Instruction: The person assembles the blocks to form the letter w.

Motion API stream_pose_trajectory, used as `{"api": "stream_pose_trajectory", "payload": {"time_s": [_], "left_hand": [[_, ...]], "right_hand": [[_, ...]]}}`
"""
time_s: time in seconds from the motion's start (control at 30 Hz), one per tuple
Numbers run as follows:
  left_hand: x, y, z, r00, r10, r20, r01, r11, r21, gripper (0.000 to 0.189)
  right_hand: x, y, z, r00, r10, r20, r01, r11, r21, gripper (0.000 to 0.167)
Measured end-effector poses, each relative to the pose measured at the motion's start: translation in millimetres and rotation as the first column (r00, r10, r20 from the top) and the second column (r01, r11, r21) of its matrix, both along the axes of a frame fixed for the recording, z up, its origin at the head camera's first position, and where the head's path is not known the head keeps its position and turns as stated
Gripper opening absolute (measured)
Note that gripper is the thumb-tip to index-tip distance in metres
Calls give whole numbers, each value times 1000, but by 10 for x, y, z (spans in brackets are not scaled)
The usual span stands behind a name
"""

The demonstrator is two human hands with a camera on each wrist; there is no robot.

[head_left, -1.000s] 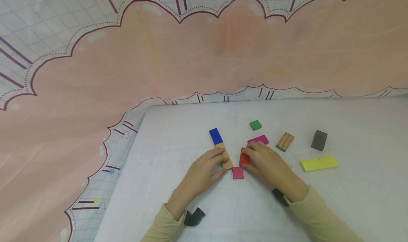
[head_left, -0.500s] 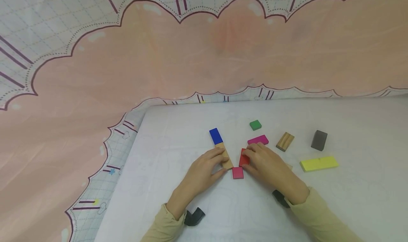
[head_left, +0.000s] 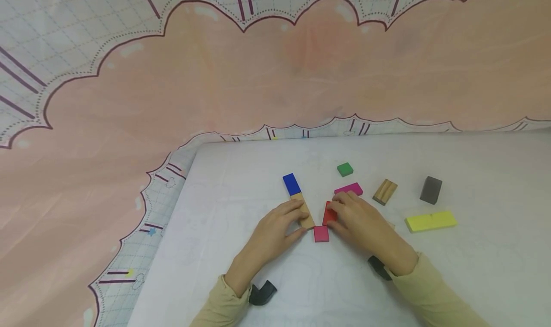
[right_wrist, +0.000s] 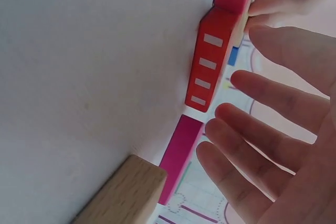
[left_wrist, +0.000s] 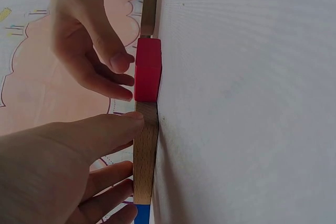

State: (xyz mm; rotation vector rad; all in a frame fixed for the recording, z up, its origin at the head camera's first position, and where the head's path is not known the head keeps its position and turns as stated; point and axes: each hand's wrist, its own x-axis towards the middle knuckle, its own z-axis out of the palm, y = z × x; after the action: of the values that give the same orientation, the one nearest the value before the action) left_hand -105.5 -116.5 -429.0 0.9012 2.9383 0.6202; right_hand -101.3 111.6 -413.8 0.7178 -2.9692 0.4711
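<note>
In the head view, my left hand (head_left: 277, 229) rests its fingertips on a plain wooden block (head_left: 306, 215), thumb at its near end. A blue block (head_left: 292, 184) continues that block at the far end. At the near end lies a pinkish-red square block (head_left: 321, 234), close to a red block (head_left: 329, 213) forming the other arm of a V. My right hand (head_left: 361, 222) is over the red block, fingers loosely spread; contact is unclear. In the right wrist view, the red block (right_wrist: 205, 64) shows white rectangles on its side, and the right fingertips (right_wrist: 215, 129) are relaxed.
Beyond the right hand lie a magenta block (head_left: 349, 189), a green block (head_left: 345, 169), a striped wooden block (head_left: 385, 191), a dark grey block (head_left: 431, 190) and a yellow block (head_left: 432, 221). Another wooden block (right_wrist: 126, 192) is mostly hidden. Black curved pieces (head_left: 263, 293) sit by the wrists.
The red block has shifted very slightly toward the pinkish-red square along with the right hand. The left hand and the other blocks look unmoved.
</note>
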Motion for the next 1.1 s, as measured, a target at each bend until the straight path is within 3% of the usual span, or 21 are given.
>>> {"api": "stream_pose_trajectory", "payload": {"time_s": [0.2, 0.57, 0.83, 1.1], "left_hand": [[2, -2, 3, 1000, 3, -3, -3, 1000, 7, 32], [5, 5, 17, 1000, 9, 13, -9, 1000, 2, 32], [-1, 10, 6, 1000, 5, 3, -5, 1000, 2, 32], [14, 15, 21, 1000, 16, 18, -16, 1000, -9, 33]], "right_hand": [[-27, 14, 46, 1000, -9, -7, 9, 1000, 11, 42], [-88, 104, 93, 998, -5, -60, 1, 998, -65, 36], [-150, 141, 100, 996, -87, 4, 86, 989, -117, 34], [-182, 166, 114, 985, -171, 27, 172, 982, -79, 42]]}}
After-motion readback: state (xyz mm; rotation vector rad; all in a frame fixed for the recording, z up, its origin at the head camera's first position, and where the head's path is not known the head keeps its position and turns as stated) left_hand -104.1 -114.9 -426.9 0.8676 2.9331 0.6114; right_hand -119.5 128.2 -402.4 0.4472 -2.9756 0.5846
